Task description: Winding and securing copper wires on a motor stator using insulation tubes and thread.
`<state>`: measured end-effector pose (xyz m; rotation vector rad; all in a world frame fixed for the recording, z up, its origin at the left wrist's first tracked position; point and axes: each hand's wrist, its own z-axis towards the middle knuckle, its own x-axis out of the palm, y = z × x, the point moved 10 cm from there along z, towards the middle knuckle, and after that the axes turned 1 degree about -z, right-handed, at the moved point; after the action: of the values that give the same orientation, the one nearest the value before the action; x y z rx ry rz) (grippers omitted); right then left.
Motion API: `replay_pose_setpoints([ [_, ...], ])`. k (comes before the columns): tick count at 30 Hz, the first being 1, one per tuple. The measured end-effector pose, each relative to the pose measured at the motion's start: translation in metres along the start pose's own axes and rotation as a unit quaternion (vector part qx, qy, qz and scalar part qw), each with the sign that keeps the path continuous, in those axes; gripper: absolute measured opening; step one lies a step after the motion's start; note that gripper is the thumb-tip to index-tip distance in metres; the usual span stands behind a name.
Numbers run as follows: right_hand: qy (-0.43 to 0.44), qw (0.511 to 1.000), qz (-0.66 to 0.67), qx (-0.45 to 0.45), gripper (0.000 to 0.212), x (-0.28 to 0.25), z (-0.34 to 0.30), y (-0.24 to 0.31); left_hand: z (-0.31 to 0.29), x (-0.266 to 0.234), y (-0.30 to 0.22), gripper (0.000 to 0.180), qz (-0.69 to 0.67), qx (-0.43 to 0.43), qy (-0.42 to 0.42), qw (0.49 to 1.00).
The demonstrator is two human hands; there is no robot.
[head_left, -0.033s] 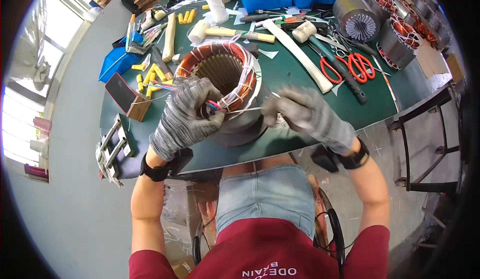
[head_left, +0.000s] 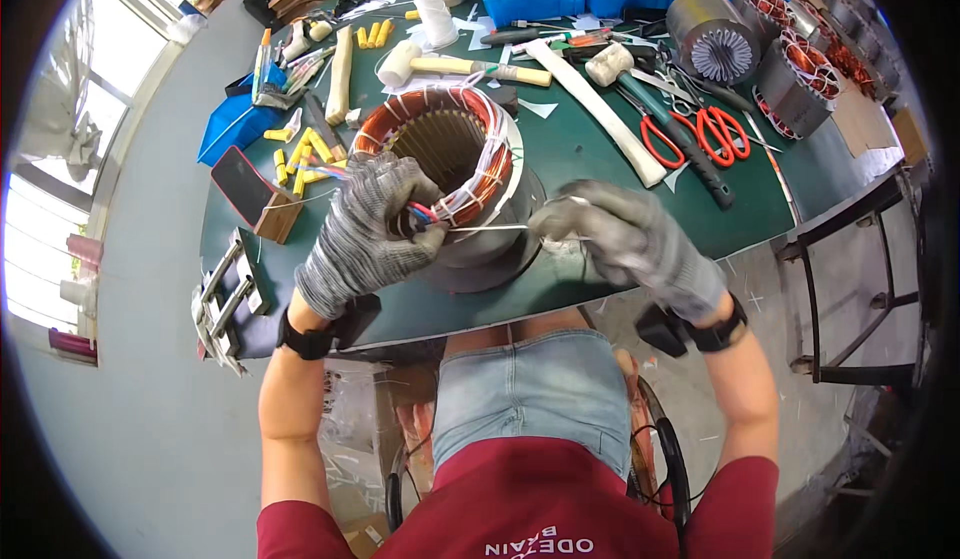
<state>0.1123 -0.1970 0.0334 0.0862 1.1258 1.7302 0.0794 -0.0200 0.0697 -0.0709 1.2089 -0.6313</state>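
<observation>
A motor stator stands upright near the table's front edge, with copper windings laced in white cord round its top rim. In a grey knit glove, my left hand is closed at the rim's near left side on a bundle of red and blue lead wires. A white cord runs straight from that spot to my right hand. That hand, also gloved and slightly blurred, pinches the cord to the right of the stator. Its fingertips are partly hidden.
A phone leans on a wooden block to the left, beside yellow tubes. Behind lie a white mallet, a cord spool and blue bins. Red-handled scissors and a green-handled mallet lie right, near more stators.
My right hand has shifted slightly to the right and is less blurred. The white cord now looks straighter between the hands. My left hand stays almost in place.
</observation>
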Motion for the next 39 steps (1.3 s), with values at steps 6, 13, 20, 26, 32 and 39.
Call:
replay_pose_setpoints([
  [6,-0.194,0.897,-0.348,0.193,0.027,-0.106,-0.139,-0.028,-0.003,-0.021,-0.002,0.029,0.007,0.093,0.071,0.993],
  [13,-0.435,0.804,-0.126,0.385,0.013,-0.136,-0.275,-0.121,-0.013,-0.017,-0.053,0.042,0.247,0.077,-0.011,0.966],
  [20,-0.461,0.801,-0.188,0.333,0.024,-0.138,-0.253,-0.136,-0.036,-0.018,-0.038,0.034,0.165,0.048,-0.131,0.976],
  [26,-0.288,0.828,-0.470,0.106,0.034,-0.091,-0.089,-0.014,-0.016,-0.019,-0.074,0.035,0.260,0.040,-0.203,0.943],
  [32,-0.187,0.969,0.145,0.065,0.024,0.028,0.046,-0.027,-0.001,-0.012,-0.070,0.017,0.198,0.027,-0.230,0.952],
  [39,-0.163,0.984,0.063,-0.021,0.008,0.037,0.061,-0.001,-0.015,-0.008,-0.031,0.015,-0.078,-0.062,-0.212,0.972],
])
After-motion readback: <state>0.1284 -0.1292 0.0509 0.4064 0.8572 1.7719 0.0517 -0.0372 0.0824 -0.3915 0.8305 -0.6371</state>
